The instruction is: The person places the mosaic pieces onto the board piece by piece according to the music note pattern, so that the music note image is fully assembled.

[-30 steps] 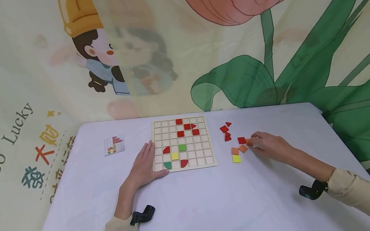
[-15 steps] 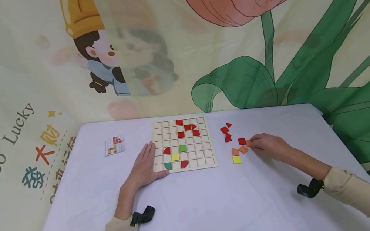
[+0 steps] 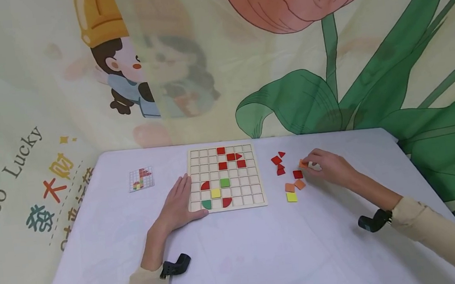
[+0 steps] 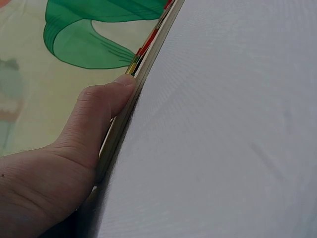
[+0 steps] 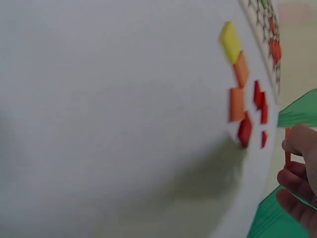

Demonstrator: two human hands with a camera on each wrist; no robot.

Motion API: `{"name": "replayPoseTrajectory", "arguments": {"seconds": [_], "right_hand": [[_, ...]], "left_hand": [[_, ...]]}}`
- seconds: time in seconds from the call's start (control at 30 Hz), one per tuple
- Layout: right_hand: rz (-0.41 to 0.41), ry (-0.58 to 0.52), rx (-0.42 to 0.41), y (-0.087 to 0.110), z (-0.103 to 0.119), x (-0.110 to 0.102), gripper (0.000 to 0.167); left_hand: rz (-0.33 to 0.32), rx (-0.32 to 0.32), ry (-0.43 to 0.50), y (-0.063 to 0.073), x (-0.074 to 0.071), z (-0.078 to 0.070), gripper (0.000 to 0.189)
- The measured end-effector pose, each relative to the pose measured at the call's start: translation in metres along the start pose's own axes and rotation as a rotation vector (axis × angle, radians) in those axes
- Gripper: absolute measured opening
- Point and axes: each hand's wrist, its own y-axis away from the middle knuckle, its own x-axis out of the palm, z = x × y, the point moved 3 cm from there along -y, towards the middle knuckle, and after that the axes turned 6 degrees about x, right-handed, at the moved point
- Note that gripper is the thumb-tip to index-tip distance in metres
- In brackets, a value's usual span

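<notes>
In the head view, my right hand (image 3: 330,167) pinches an orange square tile (image 3: 302,163) between thumb and fingers, raised over the table right of the loose tiles. The right wrist view shows this orange tile (image 5: 288,148) edge-on at the fingertips. My left hand (image 3: 173,205) rests with fairly straight fingers along the left edge of a wooden grid board (image 3: 245,189), its thumb lying on the front edge. Several tiles sit in the board's cells: red squares, a red triangle, red and green quarter-rounds, a green square (image 3: 225,182) and a yellow square (image 3: 215,193).
Right of the board lie loose tiles: a yellow square (image 3: 292,197), two orange squares (image 3: 299,184), a red square (image 3: 298,174) and several other red pieces (image 3: 276,160). A printed pattern card (image 3: 141,178) lies left of the board on the white-covered table (image 3: 242,255).
My right hand has picked the orange tile up from beside the red square and moved it up and away from the other tiles. The left hand and board stay put.
</notes>
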Motion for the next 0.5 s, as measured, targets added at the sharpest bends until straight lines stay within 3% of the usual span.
{"name": "replayPoseTrajectory", "arguments": {"seconds": [0.23,0.37,0.5], "right_hand": [[0.038,-0.068,-0.135,-0.031,0.060,-0.001,0.027],[0.070,-0.073,-0.255,-0.053,0.098,0.011,0.025],[0.121,-0.076,-0.314,-0.078,0.128,0.027,0.025]], "left_hand": [[-0.006,0.000,0.010,0.002,-0.001,-0.002,0.113],[-0.007,0.003,0.007,0.003,-0.001,-0.002,0.113],[-0.007,0.005,0.006,0.002,-0.001,-0.001,0.113]]}}
